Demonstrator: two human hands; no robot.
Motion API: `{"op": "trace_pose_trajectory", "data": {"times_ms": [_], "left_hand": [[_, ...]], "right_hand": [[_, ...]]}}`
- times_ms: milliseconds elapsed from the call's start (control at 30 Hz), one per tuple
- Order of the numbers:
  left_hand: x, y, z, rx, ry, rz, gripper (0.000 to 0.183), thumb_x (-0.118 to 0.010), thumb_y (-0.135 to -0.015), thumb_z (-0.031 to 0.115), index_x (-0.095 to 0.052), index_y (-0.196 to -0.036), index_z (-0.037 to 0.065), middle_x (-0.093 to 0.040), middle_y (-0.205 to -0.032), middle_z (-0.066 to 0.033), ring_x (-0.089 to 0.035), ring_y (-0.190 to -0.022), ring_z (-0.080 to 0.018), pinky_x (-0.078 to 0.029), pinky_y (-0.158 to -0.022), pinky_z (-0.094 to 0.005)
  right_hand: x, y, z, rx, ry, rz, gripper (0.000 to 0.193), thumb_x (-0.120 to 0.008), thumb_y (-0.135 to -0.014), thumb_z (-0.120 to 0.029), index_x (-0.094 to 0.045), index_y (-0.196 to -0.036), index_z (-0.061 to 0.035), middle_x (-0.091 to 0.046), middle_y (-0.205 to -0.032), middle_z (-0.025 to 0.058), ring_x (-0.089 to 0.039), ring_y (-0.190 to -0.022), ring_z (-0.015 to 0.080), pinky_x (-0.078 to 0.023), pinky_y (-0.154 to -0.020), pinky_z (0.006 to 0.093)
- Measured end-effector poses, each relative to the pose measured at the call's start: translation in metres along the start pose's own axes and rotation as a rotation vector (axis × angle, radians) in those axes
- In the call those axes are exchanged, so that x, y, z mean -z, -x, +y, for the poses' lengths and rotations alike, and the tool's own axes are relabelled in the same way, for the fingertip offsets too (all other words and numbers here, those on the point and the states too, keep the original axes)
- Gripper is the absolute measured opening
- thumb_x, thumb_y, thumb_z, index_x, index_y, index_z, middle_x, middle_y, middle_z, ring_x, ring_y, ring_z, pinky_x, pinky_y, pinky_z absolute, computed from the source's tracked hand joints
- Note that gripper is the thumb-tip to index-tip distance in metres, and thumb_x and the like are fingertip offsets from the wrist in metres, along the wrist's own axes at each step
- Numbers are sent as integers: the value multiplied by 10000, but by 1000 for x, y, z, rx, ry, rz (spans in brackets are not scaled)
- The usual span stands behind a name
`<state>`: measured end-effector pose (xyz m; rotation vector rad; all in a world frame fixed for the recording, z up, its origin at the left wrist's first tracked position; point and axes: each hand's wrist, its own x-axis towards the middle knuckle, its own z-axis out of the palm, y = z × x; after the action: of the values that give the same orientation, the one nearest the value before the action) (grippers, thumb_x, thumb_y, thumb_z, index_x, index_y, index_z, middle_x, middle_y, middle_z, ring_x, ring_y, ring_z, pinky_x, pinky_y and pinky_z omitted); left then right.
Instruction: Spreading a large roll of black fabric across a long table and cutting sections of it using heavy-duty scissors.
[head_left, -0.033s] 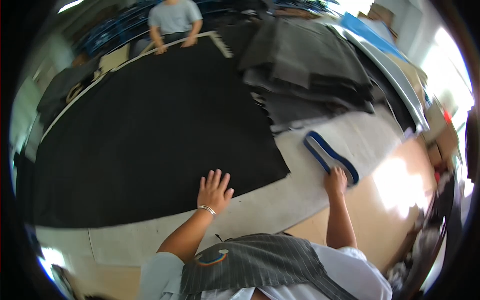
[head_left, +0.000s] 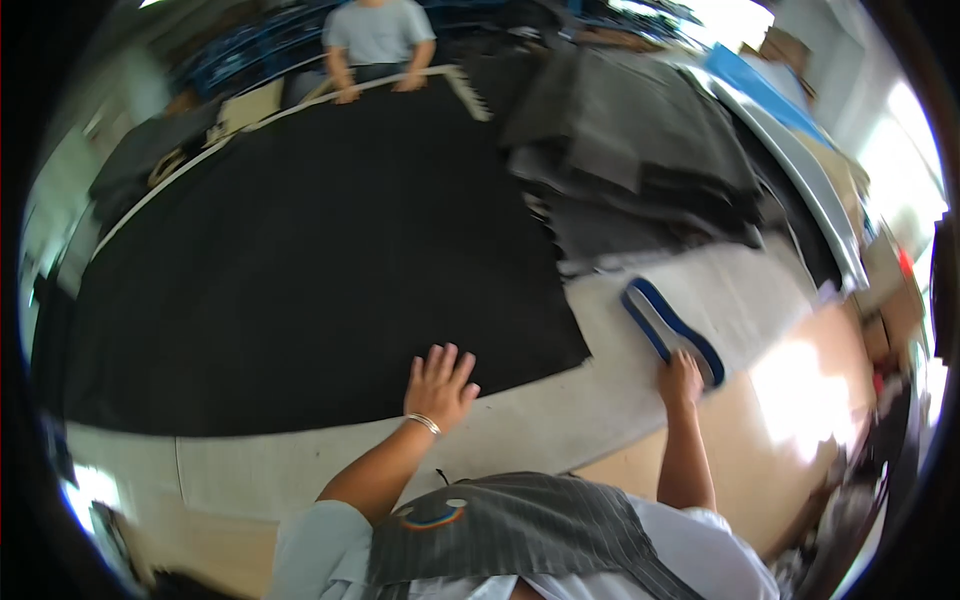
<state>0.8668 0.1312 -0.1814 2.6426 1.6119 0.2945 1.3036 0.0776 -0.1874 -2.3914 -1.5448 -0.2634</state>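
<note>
A large black sheet of fabric [head_left: 330, 260] is spread over the pale table. My left hand [head_left: 441, 386], a silvery bangle at its wrist, lies flat on the near edge of the sheet with fingers spread. To the right, my right hand [head_left: 682, 378] is closed on the near end of a blue band [head_left: 648, 312]. The band forms a long closed loop, pinched at its middle, and rests on the bare tabletop beside the sheet's right corner. My right fingertips are partly hidden.
Across the table a person [head_left: 378, 35] has both hands at the fabric's far edge. Dark grey fabric [head_left: 640, 130] lies piled at the far right. The pale tabletop [head_left: 600, 410] ends close to me. Cardboard boxes [head_left: 890, 290] stand beyond its right side.
The whole view has shifted slightly, so the scene sits a little further right. Both hands keep their places on the fabric and the blue band.
</note>
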Motion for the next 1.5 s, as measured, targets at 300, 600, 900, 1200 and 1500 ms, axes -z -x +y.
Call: {"op": "trace_pose_trajectory", "data": {"times_ms": [300,600,900,1200,1500], "left_hand": [[1,44,41,204,153,-48,658,-477,-855,505,-320,-1411,190,-191,-1503,-116,-82,-1388,-379,-73,-1066,-597],[-9,74,47,186,245,-34,662,-529,-836,462,-349,-1384,136,-197,-1487,-150,-103,-1381,-374,-87,-1082,-586],[5,224,-14,409,318,-29,657,-458,-833,538,-362,-1377,182,-185,-1499,-138,-148,-1390,-329,-76,-1109,-543],[39,426,-135,777,214,25,744,-613,-771,396,-295,-1407,179,-193,-1496,-122,-139,-1389,-329,-161,-1092,-537],[40,610,-222,1313,587,197,609,-550,-849,324,-341,-1377,103,-336,-1414,-179,-349,-1282,-351,-313,-1045,-408]], "right_hand": [[56,-21,-79,389,-631,-81,261,-697,-710,-190,-576,-808,19,-586,-724,188,-562,-642,389,-442,-581,427],[6,-24,-282,1069,-637,-47,238,-694,-701,-133,-597,-849,27,-593,-825,189,-558,-794,382,-445,-705,428],[3,26,-300,949,-345,94,220,-692,-765,-207,-688,-851,-4,-666,-842,166,-633,-769,311,-495,-741,403],[-57,191,-491,1501,-685,393,277,-610,-824,-151,-605,-1031,33,-594,-1087,204,-558,-1019,354,-445,-884,445],[1,399,-713,1889,-650,-237,395,-604,-825,-179,-560,-1120,81,-531,-1184,267,-449,-1152,415,-351,-990,489]]}}
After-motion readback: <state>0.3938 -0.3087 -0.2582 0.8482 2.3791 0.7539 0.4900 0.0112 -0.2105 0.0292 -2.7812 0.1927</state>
